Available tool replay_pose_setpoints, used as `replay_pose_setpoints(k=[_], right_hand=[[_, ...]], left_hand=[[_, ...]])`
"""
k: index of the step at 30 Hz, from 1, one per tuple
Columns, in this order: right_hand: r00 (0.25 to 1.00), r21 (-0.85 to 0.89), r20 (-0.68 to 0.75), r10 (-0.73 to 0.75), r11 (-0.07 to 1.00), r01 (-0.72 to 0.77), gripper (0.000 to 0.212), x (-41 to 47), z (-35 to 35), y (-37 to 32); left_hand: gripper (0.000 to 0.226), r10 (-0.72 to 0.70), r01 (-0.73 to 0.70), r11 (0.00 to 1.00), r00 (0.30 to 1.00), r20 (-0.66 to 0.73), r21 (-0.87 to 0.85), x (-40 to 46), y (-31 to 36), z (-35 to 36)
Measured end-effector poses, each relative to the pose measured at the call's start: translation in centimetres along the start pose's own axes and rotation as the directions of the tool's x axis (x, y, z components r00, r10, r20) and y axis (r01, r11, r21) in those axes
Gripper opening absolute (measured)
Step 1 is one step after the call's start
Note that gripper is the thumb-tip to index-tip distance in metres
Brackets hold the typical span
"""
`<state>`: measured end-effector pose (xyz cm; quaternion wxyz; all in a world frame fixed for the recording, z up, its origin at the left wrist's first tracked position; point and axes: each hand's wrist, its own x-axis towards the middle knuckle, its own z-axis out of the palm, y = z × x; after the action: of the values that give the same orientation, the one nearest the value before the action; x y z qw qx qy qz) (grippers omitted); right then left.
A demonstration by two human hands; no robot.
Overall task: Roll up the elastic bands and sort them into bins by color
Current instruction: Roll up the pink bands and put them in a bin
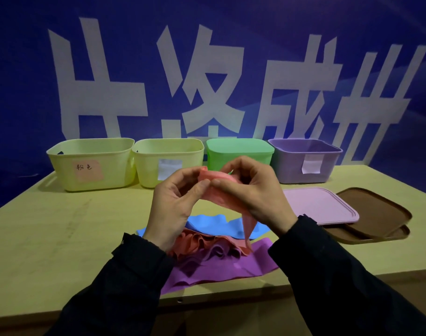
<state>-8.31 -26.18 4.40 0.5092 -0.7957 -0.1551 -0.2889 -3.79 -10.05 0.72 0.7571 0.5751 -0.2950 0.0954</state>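
Both my hands, left hand & right hand, pinch the pink band, half-rolled above the pile; blue, purple bands unrolled; nothing visibly binned yet.

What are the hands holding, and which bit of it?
Both hands, left and right, pinch the pink elastic band at its rolled-up top end. Its loose tail hangs down toward the table.
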Motion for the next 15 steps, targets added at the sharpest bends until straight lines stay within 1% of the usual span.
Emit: replay_pose_setpoints(k=[1,3,5,9,12,15], right_hand=[[1.000,0.005,0.006,0.004,1.000,-0.004,0.015,0.10,-0.25,0.15],[0.997,0.046,0.073,0.004,0.999,-0.008,0.011,0.13,-0.56,0.12],[0.993,0.076,0.113,-0.010,0.997,0.001,0.013,0.04,-0.61,-0.07],[0.993,0.032,0.103,-0.048,0.998,0.045,0.025,-0.11,0.00,-0.30],[0.994,0.068,0.104,-0.035,0.997,0.028,0.021,-0.38,0.27,-0.14],[0.991,0.044,0.133,-0.010,0.999,0.004,0.017,-0.53,-0.02,0.23]], left_hand=[[0.024,-0.009,0.009,1.000,1.000,-0.003,-0.020,-0.02,0.09,-0.02],[0.021,-0.004,0.004,1.000,1.000,0.005,-0.016,-0.18,0.09,-0.14],[0.021,-0.004,0.004,1.000,1.000,0.012,-0.005,-0.27,0.08,-0.22],[0.021,-0.019,0.018,1.000,0.998,0.064,0.015,-0.25,-0.36,-0.14],[0.029,-0.011,0.001,0.997,0.993,0.116,0.083,-0.45,-0.40,-0.16],[0.029,-0.013,0.004,0.995,0.995,0.097,0.098,-0.44,-0.29,-0.45]])
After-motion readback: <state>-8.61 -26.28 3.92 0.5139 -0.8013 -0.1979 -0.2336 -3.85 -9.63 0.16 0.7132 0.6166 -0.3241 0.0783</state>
